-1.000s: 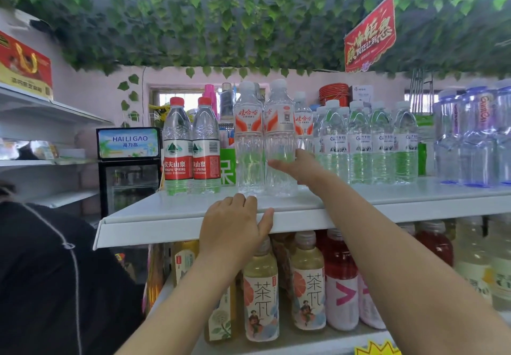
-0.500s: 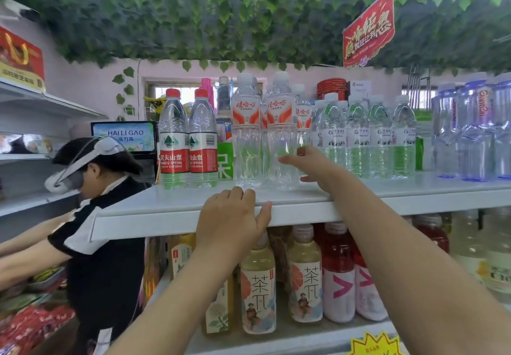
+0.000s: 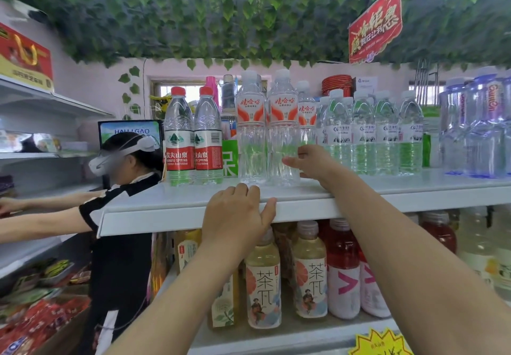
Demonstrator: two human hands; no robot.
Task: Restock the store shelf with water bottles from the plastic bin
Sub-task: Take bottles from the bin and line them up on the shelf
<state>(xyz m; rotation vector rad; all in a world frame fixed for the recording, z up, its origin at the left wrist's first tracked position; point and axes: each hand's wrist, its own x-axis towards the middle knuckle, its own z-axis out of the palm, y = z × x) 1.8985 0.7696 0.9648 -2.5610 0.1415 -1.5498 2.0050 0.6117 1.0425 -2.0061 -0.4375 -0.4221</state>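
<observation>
The white shelf [image 3: 387, 194] runs across the view from 9 to 3 o'clock; its top is flat and pale. The left hand [image 3: 237, 216] grips the front lip, with fingers curled over the top edge and the thumb against the face. The right hand [image 3: 313, 161] lies at 3 o'clock of the orange-labelled water bottle [image 3: 282, 122]. Its fingers are outstretched and touch the lower body of the bottle, not wrapped round it.

That bottle stands upright on the shelf, with a matching bottle [image 3: 250, 122] just beside it at 9 o'clock. Further toward 9 o'clock stand two red-capped bottles [image 3: 179, 138]. Toward 3 o'clock is a row of green-labelled bottles [image 3: 362, 133], then blue-tinted bottles [image 3: 484, 122].

At 6 o'clock, the lower shelf [image 3: 276, 338] carries tea bottles [image 3: 264, 280] and red drinks [image 3: 343, 266], with a yellow starburst tag [image 3: 378, 341] at its front.

The room has a pink wall [image 3: 91, 72], artificial ivy [image 3: 221, 8] overhead at 12 o'clock and a red hanging sign [image 3: 376, 22] at 1 o'clock. At 9 o'clock stands side shelving [image 3: 55, 100], and a person in black and white [image 3: 121, 216] wearing a headset reaches toward it.
</observation>
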